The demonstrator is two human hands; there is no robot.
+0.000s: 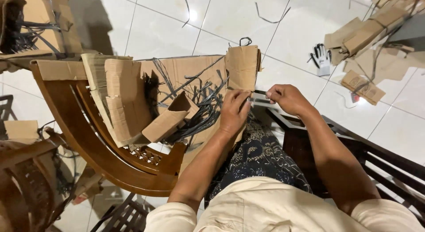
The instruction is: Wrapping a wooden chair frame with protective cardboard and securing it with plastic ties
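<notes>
My left hand (233, 111) presses its fingers on the lower edge of a folded brown cardboard piece (242, 66) that stands upright in front of me. My right hand (285, 98) pinches a thin dark strap end (259, 99) just right of that piece, close to the left fingers. Both hands hover over my lap, which is covered by dark patterned cloth (259, 154). Behind the cardboard piece lies a large flat cardboard sheet (186, 70) with a tangle of grey plastic straps (201, 105) on it.
A wooden chair (110, 159) on the left carries a stack of folded cardboard (117, 97). More cardboard bundles (372, 32) and a white-and-black glove (322, 58) lie on the white tiled floor at upper right. A dark wooden bench (380, 161) stands at right.
</notes>
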